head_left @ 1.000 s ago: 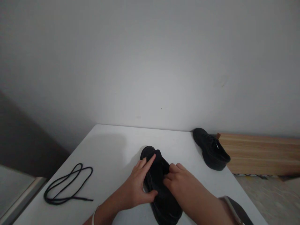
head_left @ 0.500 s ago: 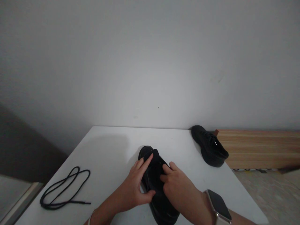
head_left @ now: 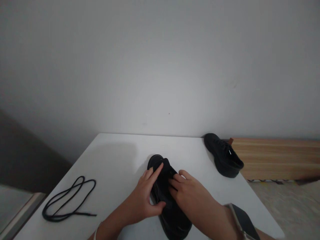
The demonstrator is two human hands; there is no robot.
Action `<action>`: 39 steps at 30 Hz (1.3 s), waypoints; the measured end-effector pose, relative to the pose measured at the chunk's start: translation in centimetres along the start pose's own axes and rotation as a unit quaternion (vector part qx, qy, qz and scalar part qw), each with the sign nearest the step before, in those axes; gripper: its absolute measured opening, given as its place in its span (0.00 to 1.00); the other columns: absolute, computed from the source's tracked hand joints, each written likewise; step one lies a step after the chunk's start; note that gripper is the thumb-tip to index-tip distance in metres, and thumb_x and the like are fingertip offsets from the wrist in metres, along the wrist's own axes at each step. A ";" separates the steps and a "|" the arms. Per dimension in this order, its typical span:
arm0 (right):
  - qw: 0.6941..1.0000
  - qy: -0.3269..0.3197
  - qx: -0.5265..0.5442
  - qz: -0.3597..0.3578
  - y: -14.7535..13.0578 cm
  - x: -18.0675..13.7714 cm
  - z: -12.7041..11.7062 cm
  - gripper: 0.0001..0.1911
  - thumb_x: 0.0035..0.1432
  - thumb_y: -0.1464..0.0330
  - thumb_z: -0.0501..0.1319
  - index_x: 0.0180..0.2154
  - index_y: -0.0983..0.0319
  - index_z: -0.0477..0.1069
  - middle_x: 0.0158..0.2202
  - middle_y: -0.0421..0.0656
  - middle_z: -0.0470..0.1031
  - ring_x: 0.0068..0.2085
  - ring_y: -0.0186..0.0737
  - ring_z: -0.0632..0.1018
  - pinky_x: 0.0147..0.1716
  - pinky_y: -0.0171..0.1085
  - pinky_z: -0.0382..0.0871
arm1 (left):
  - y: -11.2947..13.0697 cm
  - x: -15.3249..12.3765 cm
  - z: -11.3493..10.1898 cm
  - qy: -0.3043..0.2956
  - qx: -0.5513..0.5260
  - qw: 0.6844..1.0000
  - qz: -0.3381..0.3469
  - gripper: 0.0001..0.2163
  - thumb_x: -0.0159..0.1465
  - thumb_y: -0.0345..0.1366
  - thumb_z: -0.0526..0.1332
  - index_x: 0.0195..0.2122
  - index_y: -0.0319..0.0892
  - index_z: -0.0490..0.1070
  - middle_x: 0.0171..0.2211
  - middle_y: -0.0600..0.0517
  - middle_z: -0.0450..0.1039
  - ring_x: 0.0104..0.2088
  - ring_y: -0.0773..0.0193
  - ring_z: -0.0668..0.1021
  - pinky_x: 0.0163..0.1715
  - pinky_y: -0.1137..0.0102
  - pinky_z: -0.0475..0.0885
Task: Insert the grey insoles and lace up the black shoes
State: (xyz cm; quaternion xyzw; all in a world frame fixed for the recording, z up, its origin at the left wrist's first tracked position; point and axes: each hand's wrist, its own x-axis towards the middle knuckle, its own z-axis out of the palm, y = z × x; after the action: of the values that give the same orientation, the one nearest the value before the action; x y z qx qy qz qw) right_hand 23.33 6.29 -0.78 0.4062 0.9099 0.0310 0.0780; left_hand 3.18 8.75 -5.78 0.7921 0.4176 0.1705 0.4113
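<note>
A black shoe [head_left: 172,210] rests on the white table, toe pointing away from me, with no lace visible in it. My left hand [head_left: 142,196] holds it from the left: the fingers press the tongue [head_left: 165,164] forward near the toe, and the thumb lies at the shoe's opening. From the right, my right hand [head_left: 186,193] has its curled fingers at the right edge of the opening, their tips partly hidden inside. To the left, a black shoelace [head_left: 67,196] lies loosely looped on the table.
A second black shoe [head_left: 222,155], laced, stands at the back right edge of the white table [head_left: 115,160]. Behind the table rises a plain wall [head_left: 160,66]. Wood-grain panelling [head_left: 275,158] is beyond the right edge, above the floor.
My right hand has shifted slightly, its fingers reaching further into the shoe, and the wrist with the watch has turned and moved right. My left hand keeps its place.
</note>
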 end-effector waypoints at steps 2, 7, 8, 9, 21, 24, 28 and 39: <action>1.000 0.010 -0.014 -0.006 -0.4 0.4 0.9 0.12 0.63 0.71 0.64 0.46 0.70 0.79 0.46 0.53 0.82 0.49 0.50 0.79 0.58 0.46 0.67 | 0.0 0.0 0.0 0.001 0.001 1.000 -0.004 0.48 0.55 0.30 0.67 0.73 0.43 0.42 0.73 0.40 0.45 0.72 0.38 0.47 0.68 0.41 0.43; 0.998 -0.024 -0.037 0.035 -2.0 2.4 3.3 0.22 0.63 0.75 0.60 0.57 0.80 0.70 0.57 0.63 0.73 0.59 0.55 0.74 0.64 0.47 0.62 | 0.1 0.0 -0.1 0.004 -0.001 1.000 0.012 0.47 0.55 0.30 0.66 0.73 0.43 0.41 0.72 0.40 0.46 0.72 0.41 0.48 0.69 0.43 0.44; 0.998 -0.035 -0.030 0.035 -2.1 2.8 3.6 0.22 0.63 0.76 0.59 0.57 0.79 0.71 0.57 0.62 0.74 0.59 0.55 0.74 0.63 0.46 0.63 | 0.1 0.0 -0.1 0.004 -0.002 1.000 0.015 0.47 0.55 0.30 0.65 0.73 0.43 0.41 0.72 0.40 0.46 0.72 0.41 0.48 0.69 0.44 0.44; 0.998 -0.043 -0.021 0.031 -2.2 3.1 3.8 0.21 0.63 0.76 0.59 0.56 0.77 0.71 0.56 0.61 0.75 0.58 0.54 0.75 0.62 0.46 0.64 | 0.2 0.0 -0.1 0.003 -0.003 1.000 0.016 0.47 0.55 0.30 0.65 0.73 0.42 0.41 0.72 0.40 0.46 0.72 0.42 0.48 0.69 0.44 0.44; 0.988 -0.140 0.072 0.001 -1.3 4.6 3.4 0.46 0.47 0.64 0.74 0.64 0.75 0.63 0.63 0.69 0.65 0.64 0.66 0.66 0.63 0.59 0.59 | 0.0 0.2 0.0 -0.008 -0.020 1.000 0.009 0.48 0.55 0.30 0.66 0.73 0.47 0.41 0.71 0.41 0.46 0.72 0.41 0.48 0.69 0.41 0.42; 0.982 -0.167 0.087 -0.018 -1.1 5.3 3.5 0.54 0.38 0.65 0.78 0.64 0.76 0.60 0.63 0.71 0.64 0.65 0.69 0.65 0.64 0.61 0.55 | 0.0 0.2 0.0 -0.010 -0.016 1.000 0.012 0.48 0.55 0.29 0.65 0.73 0.45 0.41 0.71 0.39 0.46 0.71 0.41 0.48 0.69 0.42 0.44; 0.980 -0.173 0.101 -0.006 -1.3 5.4 2.5 0.54 0.37 0.68 0.78 0.64 0.77 0.60 0.62 0.72 0.64 0.65 0.69 0.65 0.64 0.60 0.55 | 0.0 0.1 -0.1 -0.006 -0.014 1.000 0.022 0.48 0.55 0.29 0.65 0.73 0.45 0.40 0.71 0.39 0.47 0.71 0.41 0.48 0.69 0.42 0.43; 0.889 0.255 0.329 0.189 0.6 -2.8 -0.3 0.12 0.66 0.75 0.54 0.47 0.60 0.71 0.46 0.48 0.73 0.47 0.45 0.76 0.48 0.44 0.72 | 0.7 0.0 -0.8 0.048 -0.088 0.989 0.109 0.37 0.56 0.22 0.58 0.67 0.49 0.53 0.67 0.45 0.57 0.68 0.53 0.61 0.69 0.52 0.53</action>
State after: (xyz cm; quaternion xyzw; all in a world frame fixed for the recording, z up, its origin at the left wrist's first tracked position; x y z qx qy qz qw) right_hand 25.54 4.57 -0.14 0.5510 0.7625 -0.1537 -0.3021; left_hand 3.04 8.90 -4.80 0.7846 0.3314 0.2885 0.4373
